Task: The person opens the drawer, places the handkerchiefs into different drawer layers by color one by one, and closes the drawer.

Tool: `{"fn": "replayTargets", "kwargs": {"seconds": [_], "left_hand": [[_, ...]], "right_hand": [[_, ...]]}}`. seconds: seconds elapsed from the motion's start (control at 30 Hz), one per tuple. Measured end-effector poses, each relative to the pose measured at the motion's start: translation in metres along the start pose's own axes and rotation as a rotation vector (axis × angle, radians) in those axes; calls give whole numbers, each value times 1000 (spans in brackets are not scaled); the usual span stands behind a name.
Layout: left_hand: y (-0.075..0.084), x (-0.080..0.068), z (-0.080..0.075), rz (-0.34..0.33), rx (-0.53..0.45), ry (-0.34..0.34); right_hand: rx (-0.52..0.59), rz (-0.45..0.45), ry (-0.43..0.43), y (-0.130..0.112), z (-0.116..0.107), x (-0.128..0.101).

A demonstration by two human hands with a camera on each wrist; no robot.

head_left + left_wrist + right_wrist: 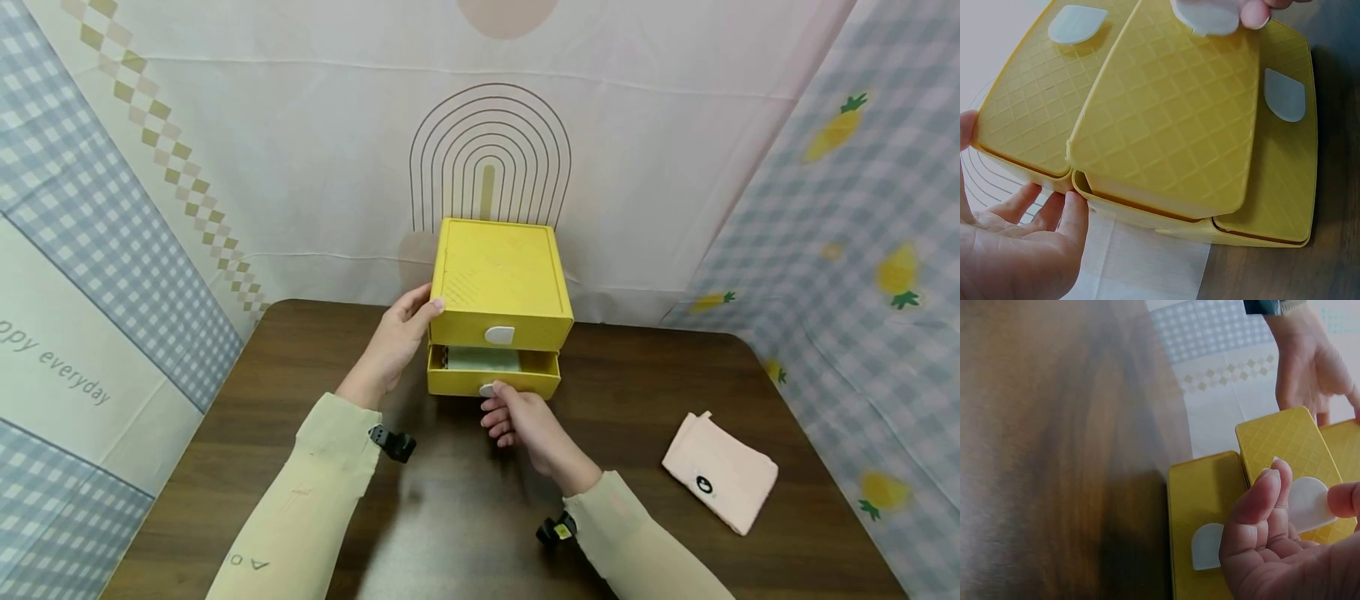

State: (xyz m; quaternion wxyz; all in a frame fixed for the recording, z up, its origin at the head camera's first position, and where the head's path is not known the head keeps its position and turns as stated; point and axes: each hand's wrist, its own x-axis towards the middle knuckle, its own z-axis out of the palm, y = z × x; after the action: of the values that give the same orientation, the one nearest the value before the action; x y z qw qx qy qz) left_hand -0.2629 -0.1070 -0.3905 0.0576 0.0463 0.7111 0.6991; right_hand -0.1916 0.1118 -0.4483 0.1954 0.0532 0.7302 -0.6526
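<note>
A yellow drawer unit (502,267) stands at the back of the table. Three drawer fronts show in the left wrist view. The top drawer (1029,106) and bottom drawer (1285,169) are in; the middle drawer (1166,119) is pulled part way out. My right hand (525,421) pinches the middle drawer's white handle (1310,505) between thumb and curled fingers. My left hand (393,342) braces the unit's left side, fingers spread on the wall, thumb at the top front corner. Inside the drawer lies a pale flat item (480,359), its kind unclear.
A folded pink cloth (720,475) with a small dark emblem lies on the right of the brown wooden table (465,500). Behind the unit hangs a white patterned curtain (315,167). Checked fabric (840,275) hangs along the right side.
</note>
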Motion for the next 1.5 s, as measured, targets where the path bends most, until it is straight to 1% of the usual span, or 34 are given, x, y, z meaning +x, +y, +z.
{"fn": "replayTargets", "kwargs": {"seconds": [0.2,0.43,0.6,0.8,1.03,1.3,1.43,1.5], "left_hand": [[0,-1,1,-8,0,-2],[2,-1,3,-8,-5,-1],[3,-1,4,-3,-12,-4],[6,-1,5,1,-26,-7],[3,0,3,-13,-13,2],[3,-2,1,-27,-8,-6],[7,-3,0,-33,-13,-15],[14,-7,1,-33,-10,-20]], "right_hand": [[11,8,14,-4,-3,10],[14,11,22,-13,-6,18],[33,36,33,-20,-9,28],[61,55,29,-24,-11,30],[63,57,24,-20,-10,30],[33,46,21,-7,-13,24],[14,50,5,1,-15,20],[12,57,4,5,-16,20]]}}
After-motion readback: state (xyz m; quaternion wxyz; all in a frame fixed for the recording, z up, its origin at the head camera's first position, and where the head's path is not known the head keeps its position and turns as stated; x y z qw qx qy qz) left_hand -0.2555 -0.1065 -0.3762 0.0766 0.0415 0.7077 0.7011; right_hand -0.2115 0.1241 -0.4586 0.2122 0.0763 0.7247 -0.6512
